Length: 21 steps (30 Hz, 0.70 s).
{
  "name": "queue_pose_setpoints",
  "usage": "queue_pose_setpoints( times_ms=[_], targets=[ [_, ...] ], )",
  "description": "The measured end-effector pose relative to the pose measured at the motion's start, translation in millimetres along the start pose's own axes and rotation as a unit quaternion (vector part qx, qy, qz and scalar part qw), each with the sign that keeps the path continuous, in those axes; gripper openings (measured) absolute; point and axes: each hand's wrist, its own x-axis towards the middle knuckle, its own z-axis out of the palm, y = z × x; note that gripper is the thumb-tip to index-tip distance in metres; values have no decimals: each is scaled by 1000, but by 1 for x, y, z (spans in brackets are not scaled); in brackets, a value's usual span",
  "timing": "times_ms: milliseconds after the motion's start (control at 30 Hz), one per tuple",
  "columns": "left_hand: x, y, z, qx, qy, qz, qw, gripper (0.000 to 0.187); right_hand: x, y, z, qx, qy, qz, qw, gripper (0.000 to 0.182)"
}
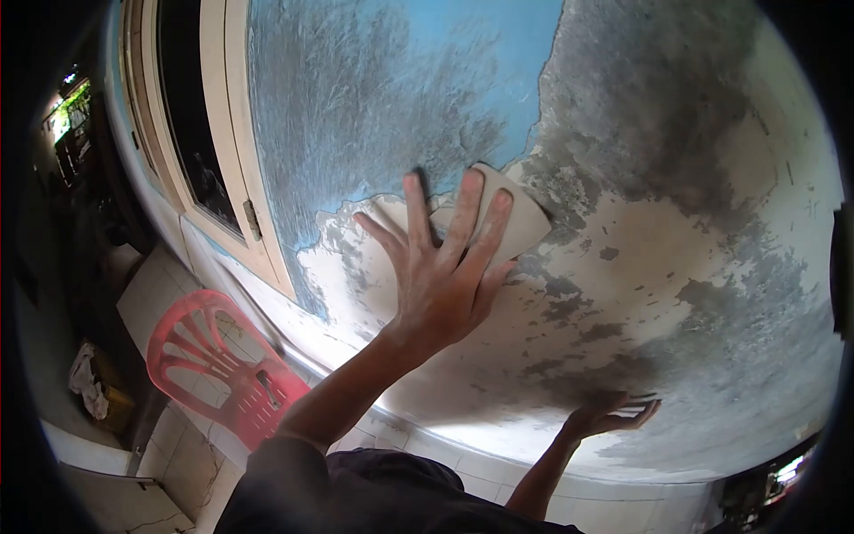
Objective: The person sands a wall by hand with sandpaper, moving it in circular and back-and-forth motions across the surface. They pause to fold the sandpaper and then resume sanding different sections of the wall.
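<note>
- Facing a patchy wall, coated in worn blue paint from eleven to twelve o'clock and bared to cream and mottled grey from twelve round to five.
- Near the centre, pressing a pale pad against the wall with the left hand, just below the ragged edge of the blue paint.
- Holding the pale pad under the index and middle fingers, with the ring and little fingers splayed off it toward eleven o'clock.
- At four o'clock, lifting the right hand beside the wall, wide and empty, with fingers parted and pointing toward three; cannot tell if touching the wall.
- At ten to eleven o'clock, set into the wall, with a cream window frame around dark glass and a metal hinge low on its side.
- At eight o'clock, standing well apart from the pale pad, with a slatted back: a red plastic chair.
- Farther out at eight, partly in shadow, with a whitish cloth over a yellowish container.
- At six, wearing a dark shirt above pale floor tiles.
</note>
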Motion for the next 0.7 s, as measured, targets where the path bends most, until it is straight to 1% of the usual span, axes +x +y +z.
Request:
queue_pose_setpoints(
  times_ms=[67, 100, 200, 233, 333, 367, 467, 567, 667, 700],
  targets=[
    [-25, 2, -1, -42, -33, -23, 998, 53, 4, -14, -1, 35, -46, 41, 997, 62],
    [-35, 2, 0, -62, -48, -32, 996, 53, 3, -13, -4, 26, -70, 45, 996, 66],
    [-40, 0, 11, -100, -9, -51, 994, 55, 2, -16, -15, -26, -155, 42, 987, 78],
    [-32, -3, 15, -94, 16, -42, 995, 55, 0, -16, -23, -51, -188, 39, 980, 82],
    [0, -6, 12, -60, 88, -6, 994, 55, -11, -14, -36, -52, -239, 41, 969, 91],
    [4, -6, 10, -56, 88, -8, 994, 54, -16, -9, -39, -51, -251, 40, 966, 95],
    [-16, -2, 15, -88, 59, -38, 994, 53, -21, -17, -39, -68, -275, 29, 959, 95],
    [-57, -9, 29, -92, 34, -47, 994, 52, -19, -28, -38, -87, -313, 45, 945, 96],
    [-46, -14, 22, -71, 40, -27, 996, 43, -23, -31, -31, -111, -318, 55, 940, 98],
    [-36, -13, 19, -74, 56, -23, 995, 43, -22, -29, -29, -107, -325, 62, 938, 99]
  ],
)
